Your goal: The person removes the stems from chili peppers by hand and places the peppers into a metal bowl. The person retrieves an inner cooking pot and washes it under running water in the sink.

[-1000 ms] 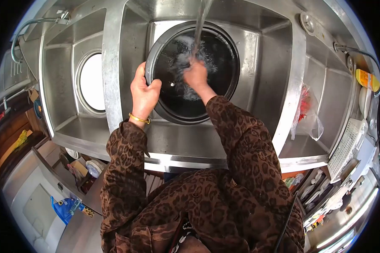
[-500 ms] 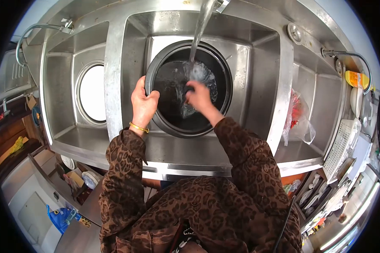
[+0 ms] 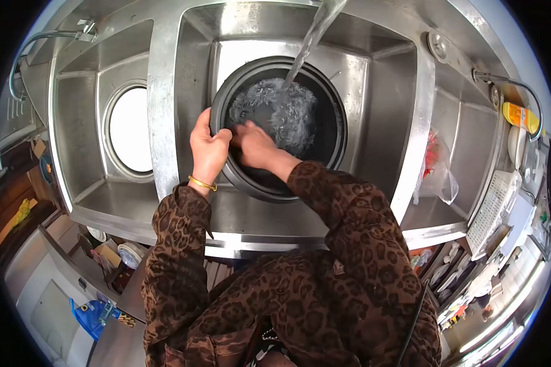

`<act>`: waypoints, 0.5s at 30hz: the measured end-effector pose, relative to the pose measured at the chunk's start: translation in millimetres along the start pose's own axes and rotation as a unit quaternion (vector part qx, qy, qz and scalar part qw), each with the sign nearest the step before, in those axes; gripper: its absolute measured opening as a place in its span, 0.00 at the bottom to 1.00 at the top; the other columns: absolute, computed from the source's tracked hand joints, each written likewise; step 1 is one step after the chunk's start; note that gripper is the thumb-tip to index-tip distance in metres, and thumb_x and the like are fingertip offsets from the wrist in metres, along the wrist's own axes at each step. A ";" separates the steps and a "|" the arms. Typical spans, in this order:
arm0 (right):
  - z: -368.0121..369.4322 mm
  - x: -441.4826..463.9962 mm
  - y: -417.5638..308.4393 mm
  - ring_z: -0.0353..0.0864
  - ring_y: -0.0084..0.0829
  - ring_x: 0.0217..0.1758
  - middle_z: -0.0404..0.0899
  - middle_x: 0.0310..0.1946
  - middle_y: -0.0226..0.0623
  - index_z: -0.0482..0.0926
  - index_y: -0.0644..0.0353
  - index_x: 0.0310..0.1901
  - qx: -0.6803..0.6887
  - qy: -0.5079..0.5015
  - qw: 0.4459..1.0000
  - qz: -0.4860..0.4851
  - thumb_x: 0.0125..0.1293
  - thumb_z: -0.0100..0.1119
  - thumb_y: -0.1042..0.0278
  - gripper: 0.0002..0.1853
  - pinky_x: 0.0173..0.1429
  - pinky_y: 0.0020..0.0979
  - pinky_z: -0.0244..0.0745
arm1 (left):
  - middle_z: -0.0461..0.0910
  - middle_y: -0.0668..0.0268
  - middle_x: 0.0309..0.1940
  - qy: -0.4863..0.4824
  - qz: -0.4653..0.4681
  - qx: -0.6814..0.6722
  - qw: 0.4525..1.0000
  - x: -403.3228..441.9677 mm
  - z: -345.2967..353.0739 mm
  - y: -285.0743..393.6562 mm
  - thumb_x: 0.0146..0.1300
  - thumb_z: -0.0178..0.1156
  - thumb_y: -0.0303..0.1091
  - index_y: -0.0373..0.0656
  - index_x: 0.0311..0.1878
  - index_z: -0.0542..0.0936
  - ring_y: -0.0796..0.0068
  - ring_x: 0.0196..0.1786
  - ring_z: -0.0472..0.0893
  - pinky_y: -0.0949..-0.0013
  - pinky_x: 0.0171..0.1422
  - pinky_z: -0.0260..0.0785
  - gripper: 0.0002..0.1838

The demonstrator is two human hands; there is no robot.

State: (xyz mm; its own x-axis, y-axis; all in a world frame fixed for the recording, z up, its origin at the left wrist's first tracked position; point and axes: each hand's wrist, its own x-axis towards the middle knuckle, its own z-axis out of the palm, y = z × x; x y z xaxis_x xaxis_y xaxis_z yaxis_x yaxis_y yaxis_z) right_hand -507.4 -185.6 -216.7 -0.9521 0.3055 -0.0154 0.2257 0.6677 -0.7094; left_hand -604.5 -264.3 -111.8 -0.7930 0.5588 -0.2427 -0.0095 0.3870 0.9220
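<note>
A round black pot point(image 3: 324, 92) with a thick rim stands in the middle sink basin. Water point(image 3: 315, 37) streams from above into it and churns over its bottom. My left hand point(image 3: 209, 145) grips the rim on the left side, thumb on top and fingers outside. Inside the pot, my right hand point(image 3: 254, 145) is at the lower left wall, close to my left hand. Its fingers are curled and a little blurred; whatever they press against the pot is hidden beneath them.
The steel middle basin point(image 3: 379, 134) surrounds the pot. A left basin point(image 3: 79, 134) holds a round white shape point(image 3: 130, 129). In the right basin lies a clear plastic bag point(image 3: 438, 168) with red things inside. A white perforated rack point(image 3: 493, 208) and a yellow packet point(image 3: 520, 116) are further right.
My right hand has moved left and slightly down inside the pot, from under the stream to the left wall. The churning water has spread wider. My left hand keeps its grip.
</note>
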 end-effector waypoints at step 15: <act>-53.1 -83.0 116.8 0.80 0.48 0.42 0.79 0.40 0.45 0.82 0.56 0.40 -0.290 -0.165 0.939 0.084 0.54 0.59 0.71 0.10 0.44 0.43 0.77 | 0.81 0.68 0.35 -0.015 -0.115 -0.136 0.984 -23.3 -8.4 -45.9 0.53 0.51 0.16 0.36 0.55 0.77 0.82 0.33 0.72 0.81 0.40 0.64 0.23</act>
State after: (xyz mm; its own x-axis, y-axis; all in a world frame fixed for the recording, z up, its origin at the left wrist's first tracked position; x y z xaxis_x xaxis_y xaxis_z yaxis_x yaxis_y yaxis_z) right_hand -391.0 -96.8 -260.9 -0.8839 0.2760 -0.3775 0.3610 0.9158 -0.1758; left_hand -590.7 -301.3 -145.9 -0.7318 0.5028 -0.4601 -0.3532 0.2976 0.8869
